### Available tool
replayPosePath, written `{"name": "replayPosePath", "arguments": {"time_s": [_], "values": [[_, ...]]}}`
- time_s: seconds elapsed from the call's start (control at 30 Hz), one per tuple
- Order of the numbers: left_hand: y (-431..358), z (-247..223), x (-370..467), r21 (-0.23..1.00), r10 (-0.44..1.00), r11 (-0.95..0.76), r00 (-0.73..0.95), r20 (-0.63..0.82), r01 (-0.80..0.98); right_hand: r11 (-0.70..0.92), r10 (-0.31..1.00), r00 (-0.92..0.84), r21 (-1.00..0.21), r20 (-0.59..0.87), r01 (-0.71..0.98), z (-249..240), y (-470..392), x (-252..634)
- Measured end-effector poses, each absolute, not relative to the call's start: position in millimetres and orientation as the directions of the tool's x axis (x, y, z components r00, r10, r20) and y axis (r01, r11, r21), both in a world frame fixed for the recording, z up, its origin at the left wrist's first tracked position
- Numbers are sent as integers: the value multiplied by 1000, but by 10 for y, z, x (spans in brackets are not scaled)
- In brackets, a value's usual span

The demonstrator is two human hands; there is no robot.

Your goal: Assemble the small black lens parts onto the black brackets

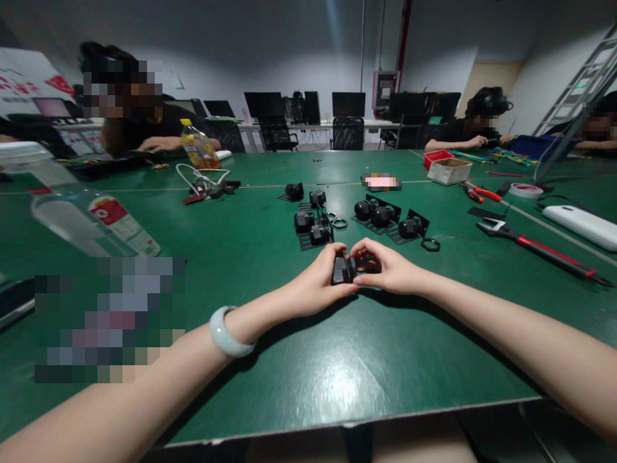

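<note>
A black plastic fitting [341,271] with a faceted body and a flat flange is held between my hands, just above the green table [270,366]. My left hand [328,280] grips its faceted left part between thumb and fingers. My right hand [383,267] pinches the flange side with its thumb and curled fingers; part of the fitting is hidden behind them. Just beyond are several black fittings on slotted brackets, one group on the left [315,233] and another on the right [382,216]. Black hexagonal ring nuts lie beside them, one at the right [430,244].
On the right lie an adjustable wrench [544,251], pliers [482,193], a tape roll [526,190] and a white device [581,225]. A clear bottle [91,212] stands left; a yellow-capped bottle [197,148] and white cable [202,172] are farther back. People sit across the table.
</note>
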State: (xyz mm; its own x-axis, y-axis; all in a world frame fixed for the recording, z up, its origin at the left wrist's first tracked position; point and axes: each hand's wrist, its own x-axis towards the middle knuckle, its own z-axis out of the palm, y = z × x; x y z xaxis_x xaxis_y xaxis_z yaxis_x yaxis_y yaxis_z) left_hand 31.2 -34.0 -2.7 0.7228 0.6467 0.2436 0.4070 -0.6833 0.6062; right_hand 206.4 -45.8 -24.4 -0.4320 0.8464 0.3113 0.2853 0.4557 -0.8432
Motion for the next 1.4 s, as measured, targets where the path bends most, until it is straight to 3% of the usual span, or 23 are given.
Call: {"name": "replayPosePath", "arguments": {"time_s": [0.47, 1.4], "values": [[-340, -29, 308, 621, 665, -661, 711, 227, 420, 427, 860, -429, -848, 275, 313, -249, -446, 2079], [-322, -56, 302, 595, 655, -681, 718, 235, 427, 464, 877, -386, -711, 285, 529, -219, -428, 2091]]}}
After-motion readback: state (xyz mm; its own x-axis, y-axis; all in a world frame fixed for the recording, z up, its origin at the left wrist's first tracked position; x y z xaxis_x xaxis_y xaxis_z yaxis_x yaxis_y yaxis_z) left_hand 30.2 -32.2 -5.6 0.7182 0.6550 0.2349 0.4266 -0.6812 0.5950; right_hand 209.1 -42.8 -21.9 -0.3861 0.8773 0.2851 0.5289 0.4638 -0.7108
